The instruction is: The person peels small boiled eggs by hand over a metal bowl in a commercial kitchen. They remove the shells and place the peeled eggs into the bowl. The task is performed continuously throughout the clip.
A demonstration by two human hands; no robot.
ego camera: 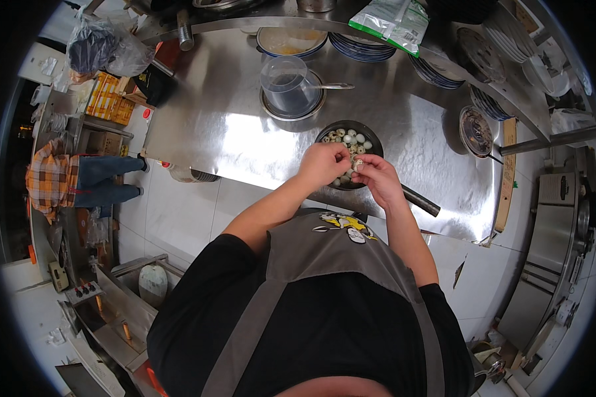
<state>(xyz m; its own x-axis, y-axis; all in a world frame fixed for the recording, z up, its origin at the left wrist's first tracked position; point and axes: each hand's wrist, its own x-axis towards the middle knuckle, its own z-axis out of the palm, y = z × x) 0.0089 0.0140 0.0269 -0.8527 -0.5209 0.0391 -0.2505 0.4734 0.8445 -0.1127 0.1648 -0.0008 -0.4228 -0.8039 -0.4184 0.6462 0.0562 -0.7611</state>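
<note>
A dark frying pan (374, 135) with a long handle (421, 201) sits near the front edge of the steel table. Inside it are many quail eggs (350, 138), some speckled and some plain white. Over the pan, my right hand (380, 179) pinches one speckled quail egg (358, 164) between thumb and fingers. My left hand (325, 163) is just left of that egg, its fingers curled in and the thumb bent towards it. Whether those left fingertips hold a bit of shell is hidden.
Behind the pan, a clear plastic tub (284, 82) stands in a metal bowl, beside a spoon (336, 86). Stacked plates (362, 49) line the table's back, under a steel shelf (328, 24). A lidded pot (477, 130) stands right. At far left, another person (74, 178) leans at a counter.
</note>
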